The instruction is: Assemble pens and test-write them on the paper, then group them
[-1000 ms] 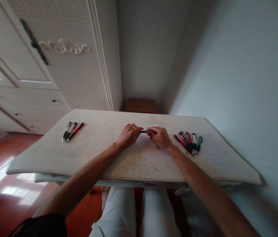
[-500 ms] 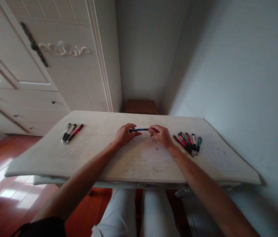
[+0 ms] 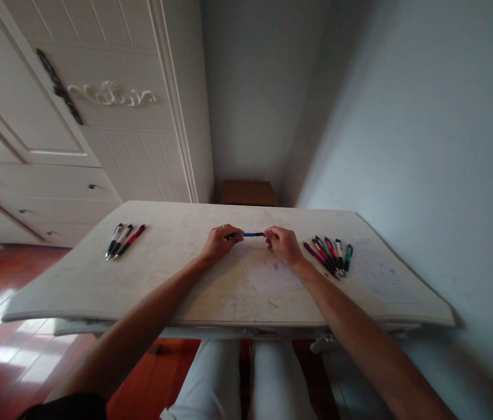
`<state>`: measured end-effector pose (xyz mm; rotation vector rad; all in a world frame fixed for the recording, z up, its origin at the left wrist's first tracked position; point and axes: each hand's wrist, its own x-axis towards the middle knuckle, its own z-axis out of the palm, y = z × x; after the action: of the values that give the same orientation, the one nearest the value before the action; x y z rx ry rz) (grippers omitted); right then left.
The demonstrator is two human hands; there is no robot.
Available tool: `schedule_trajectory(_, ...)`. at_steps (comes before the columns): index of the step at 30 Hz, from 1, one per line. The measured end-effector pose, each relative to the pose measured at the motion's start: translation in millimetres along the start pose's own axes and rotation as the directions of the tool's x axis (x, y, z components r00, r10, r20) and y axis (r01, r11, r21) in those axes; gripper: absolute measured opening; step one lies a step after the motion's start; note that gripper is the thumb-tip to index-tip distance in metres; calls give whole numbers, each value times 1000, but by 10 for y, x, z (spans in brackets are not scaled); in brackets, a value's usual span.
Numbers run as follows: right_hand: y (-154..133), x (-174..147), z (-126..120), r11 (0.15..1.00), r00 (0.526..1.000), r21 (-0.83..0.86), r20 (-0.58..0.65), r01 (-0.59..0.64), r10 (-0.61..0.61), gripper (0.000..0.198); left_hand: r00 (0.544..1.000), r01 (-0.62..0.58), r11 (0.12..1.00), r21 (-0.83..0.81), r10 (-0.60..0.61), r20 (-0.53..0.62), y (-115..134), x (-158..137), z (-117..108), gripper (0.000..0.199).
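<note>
A blue pen (image 3: 250,234) with dark ends lies level between my two hands, above the middle of the desk. My left hand (image 3: 221,241) is closed on its left end, thumb and fingers pinching it. The other end sits in the fingertips of my right hand (image 3: 282,242), also closed. A group of several pens (image 3: 328,256) in red, purple, white and green rests on the desk just right of my right hand. Far to the left lie three more pens (image 3: 123,241), two white and black, one red and black.
The white desk (image 3: 154,291) spans the view and bears faint scribbles under my hands and at its right. A white wardrobe (image 3: 141,169) stands behind on the left, a pale wall (image 3: 425,146) on the right. A brown box-like piece (image 3: 248,191) is beyond the far edge.
My left thumb and fingers have closed more tightly around the pen's left end. The right hand keeps its hold. The view has shifted slightly.
</note>
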<state>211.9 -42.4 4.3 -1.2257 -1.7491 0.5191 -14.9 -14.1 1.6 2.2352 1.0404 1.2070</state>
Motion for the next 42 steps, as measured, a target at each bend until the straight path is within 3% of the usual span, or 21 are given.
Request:
schedule_trajectory(7,-34,5,24,994,999,103,-25,-33,36,36,987,-106,994,-17,103,-123,66,-6,-9,19)
schedule_trajectory(12,-96,6,40,988,998,154,-55,-32,41,34,989,-121,992,-30,118,-84,97,-1,25,26)
schedule_trajectory(18,-80,12,21,985,997,171,-66,-21,32,30,993,25,995,-99,-36,-112,121,5,20,38)
schedule_trajectory(25,-44,17,16,993,996,118,-84,9,1,23,982,178,984,13,-177,-67,104,18,-43,38)
schedule_trajectory(32,-51,18,-18,996,996,89,-92,-8,17,24,995,-22,995,-99,13,-96,73,16,-11,16)
schedule_trajectory(35,-79,20,-29,996,995,85,-100,-13,22,24,995,-57,991,-123,46,-90,84,-1,5,39)
schedule_trajectory(37,-95,22,-32,997,994,80,-103,-14,22,24,995,-7,995,-100,-4,-102,95,-7,5,52)
schedule_trajectory(40,-100,22,-30,997,994,82,-105,-13,21,24,988,114,993,-35,-117,-104,96,1,-14,37)
schedule_trajectory(42,-94,19,-28,996,995,85,-98,-12,20,24,984,164,986,-29,-166,-70,81,13,-25,41)
